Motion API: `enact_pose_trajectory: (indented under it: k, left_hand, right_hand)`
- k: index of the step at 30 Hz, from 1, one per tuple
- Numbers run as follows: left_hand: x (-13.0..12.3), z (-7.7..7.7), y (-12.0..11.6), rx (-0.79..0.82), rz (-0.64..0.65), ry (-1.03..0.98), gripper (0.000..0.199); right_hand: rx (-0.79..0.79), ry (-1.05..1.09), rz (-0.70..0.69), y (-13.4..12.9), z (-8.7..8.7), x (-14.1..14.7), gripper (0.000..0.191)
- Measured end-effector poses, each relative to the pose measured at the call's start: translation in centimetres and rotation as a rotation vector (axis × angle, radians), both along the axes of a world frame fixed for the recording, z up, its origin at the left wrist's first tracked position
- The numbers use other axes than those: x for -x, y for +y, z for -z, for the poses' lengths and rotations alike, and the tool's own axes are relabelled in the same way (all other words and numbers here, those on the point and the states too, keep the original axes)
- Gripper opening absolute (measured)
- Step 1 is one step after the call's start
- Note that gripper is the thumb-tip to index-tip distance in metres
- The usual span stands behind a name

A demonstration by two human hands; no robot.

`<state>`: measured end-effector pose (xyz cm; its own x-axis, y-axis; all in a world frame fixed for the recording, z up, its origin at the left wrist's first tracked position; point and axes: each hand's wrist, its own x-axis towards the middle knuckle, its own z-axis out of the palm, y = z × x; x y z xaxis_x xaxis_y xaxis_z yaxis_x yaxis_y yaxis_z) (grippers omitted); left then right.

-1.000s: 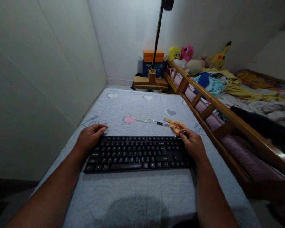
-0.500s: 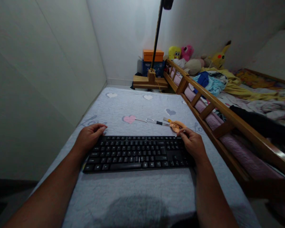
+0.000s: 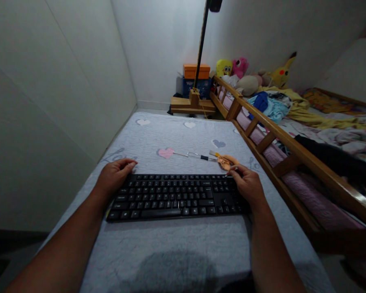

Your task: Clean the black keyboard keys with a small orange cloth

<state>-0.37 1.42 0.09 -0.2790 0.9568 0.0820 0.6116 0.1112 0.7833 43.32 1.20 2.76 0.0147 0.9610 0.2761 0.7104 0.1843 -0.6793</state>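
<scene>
Flanking a rectangular keyboard [image 3: 173, 197] on puckered cloth [image 3: 158, 136], fingers [image 3: 123, 162] curl.

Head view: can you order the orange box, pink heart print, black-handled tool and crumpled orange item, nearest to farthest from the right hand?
From the right hand:
1. Crumpled orange item, just beyond it.
2. Black-handled tool, further left.
3. Pink heart print, left of the tool.
4. Orange box, far background.

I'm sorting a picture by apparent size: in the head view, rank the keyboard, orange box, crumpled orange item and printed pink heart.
1. Keyboard: largest by far, helped by nearness to the camera
2. Orange box
3. Crumpled orange item, partly hidden
4. Printed pink heart
</scene>
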Motion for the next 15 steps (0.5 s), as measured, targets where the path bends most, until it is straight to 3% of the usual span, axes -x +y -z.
enact_pose_trajectory:
  k: [15]
  left_hand:
    - [0.14, 0.34, 0.08, 0.000, -0.005, -0.002, 0.035]
  right_hand:
    - [-0.013, 0.013, -0.010, -0.19, -0.14, -0.03, 0.019]
